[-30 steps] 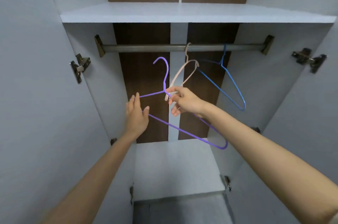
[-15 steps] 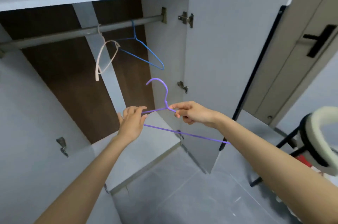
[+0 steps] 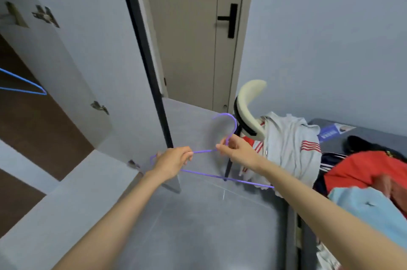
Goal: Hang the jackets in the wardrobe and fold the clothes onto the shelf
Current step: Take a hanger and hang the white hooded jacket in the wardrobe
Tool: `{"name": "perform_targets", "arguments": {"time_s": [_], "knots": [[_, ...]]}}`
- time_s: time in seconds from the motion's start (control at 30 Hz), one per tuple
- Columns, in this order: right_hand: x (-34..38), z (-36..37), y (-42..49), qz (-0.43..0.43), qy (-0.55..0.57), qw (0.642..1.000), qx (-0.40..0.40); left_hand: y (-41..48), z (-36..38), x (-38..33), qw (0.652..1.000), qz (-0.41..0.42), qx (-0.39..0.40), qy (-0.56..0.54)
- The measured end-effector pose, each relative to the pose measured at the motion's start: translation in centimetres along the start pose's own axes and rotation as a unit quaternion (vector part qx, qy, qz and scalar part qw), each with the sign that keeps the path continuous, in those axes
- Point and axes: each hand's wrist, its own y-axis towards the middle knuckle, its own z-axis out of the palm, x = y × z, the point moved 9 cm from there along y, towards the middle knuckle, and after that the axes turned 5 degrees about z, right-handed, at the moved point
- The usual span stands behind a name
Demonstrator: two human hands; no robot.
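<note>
Hands both on the hanger: my left hand grips its shoulder, my right hand pinches the neck, near jackets heaped on what may be a bed. Next, I judge: thread one on.

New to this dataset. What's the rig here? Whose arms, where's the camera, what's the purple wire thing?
No robot here: a person works bare-handed, and one wide-angle camera on their head looks forward and down, so both arms are the wearer's own. It is the only view. The left hand grips one end of a purple hanger and the right hand pinches its neck under the hook; nothing hangs on it. At right lies a pile of clothes: a grey-white top, a red garment, a light blue garment, beside a chair. At far left, the open wardrobe holds a blue hanger.
</note>
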Motion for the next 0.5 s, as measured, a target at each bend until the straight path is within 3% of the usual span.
{"name": "perform_targets", "arguments": {"time_s": [0.13, 0.3, 0.5], "knots": [[-7.7, -9.9, -2.7, 0.048, 0.009, 0.994, -0.100, 5.6, 5.5, -10.5, 0.998, 0.059, 0.014, 0.032], [-16.1, -19.8, -5.4, 0.134, 0.066, 0.967, -0.207, 12.0, 8.7, -19.9, 0.994, 0.085, -0.041, 0.057], [-22.6, -28.7, -6.2, 0.219, -0.003, 0.912, -0.347, 19.9, 11.4, -25.0, 0.991, 0.116, -0.028, 0.068]]}}
